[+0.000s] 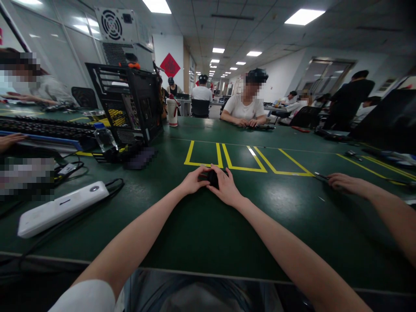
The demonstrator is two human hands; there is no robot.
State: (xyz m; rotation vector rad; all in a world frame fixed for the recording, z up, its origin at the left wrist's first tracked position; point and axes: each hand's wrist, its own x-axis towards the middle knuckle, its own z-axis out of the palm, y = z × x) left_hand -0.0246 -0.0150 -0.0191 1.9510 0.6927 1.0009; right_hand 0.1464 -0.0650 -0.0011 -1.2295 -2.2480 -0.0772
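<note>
My two arms reach forward over a dark green table (pixel 201 225). My left hand (pixel 192 181) and my right hand (pixel 225 187) meet around a small black object (pixel 212 177) that rests on the table just in front of yellow tape boxes (pixel 227 158). Both hands have their fingers curled on it. What the object is I cannot make out.
A white power strip (pixel 61 208) with black cables lies at the left. An open black computer case (pixel 130 108) and a small water bottle (pixel 103 137) stand behind it, with a keyboard (pixel 42 128) further left. Another person's arm (pixel 370 195) reaches in from the right. Other people sit across the table.
</note>
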